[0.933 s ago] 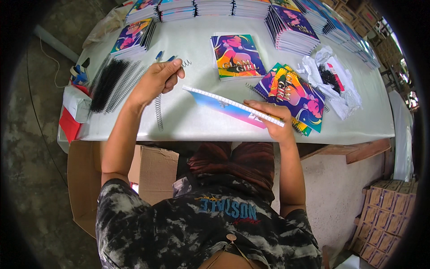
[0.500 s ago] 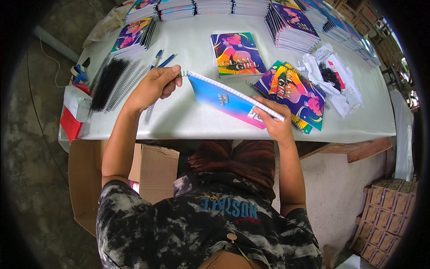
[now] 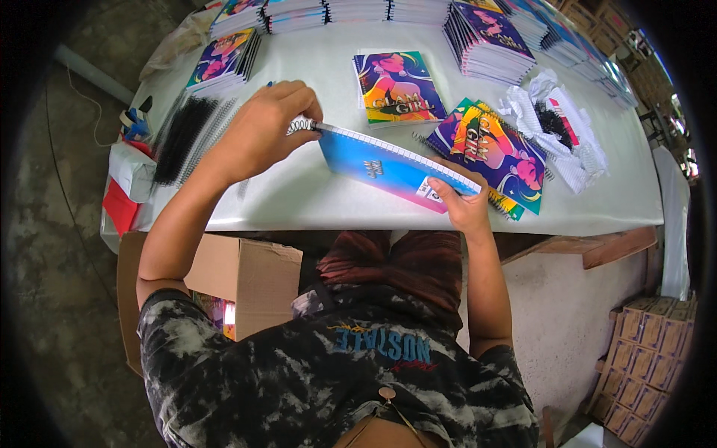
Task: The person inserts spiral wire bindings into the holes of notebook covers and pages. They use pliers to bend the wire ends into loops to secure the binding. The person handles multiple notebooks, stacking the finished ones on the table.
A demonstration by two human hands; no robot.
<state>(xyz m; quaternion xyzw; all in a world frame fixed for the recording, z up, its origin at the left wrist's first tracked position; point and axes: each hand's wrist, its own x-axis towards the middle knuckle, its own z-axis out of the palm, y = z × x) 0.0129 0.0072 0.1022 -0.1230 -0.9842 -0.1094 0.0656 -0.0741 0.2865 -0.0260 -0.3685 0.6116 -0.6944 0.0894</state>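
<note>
A notebook (image 3: 373, 166) with a blue-to-pink cover is held tilted above the table, its punched edge facing up. My right hand (image 3: 464, 200) grips its right end, thumb on the cover near a white label. My left hand (image 3: 272, 127) is closed at the other end, fingers pinching a spiral binding coil (image 3: 299, 125) at the notebook's corner. How far the coil runs through the holes is hard to make out. Beside my left forearm lie loose black coils (image 3: 181, 138) and clear coils (image 3: 213, 133).
Several colourful spiral notebooks (image 3: 489, 153) lie fanned right of my right hand, near crumpled white paper (image 3: 571, 138). Another notebook (image 3: 398, 87) lies mid-table. Stacks (image 3: 489, 37) line the far edge. Left are a white packet (image 3: 131, 172) and, below, an open cardboard box (image 3: 265, 287).
My left hand has moved right and closed in on the notebook's corner, and its coil end now bunches by the fingers. The notebook has shifted slightly right and down with my right hand.
</note>
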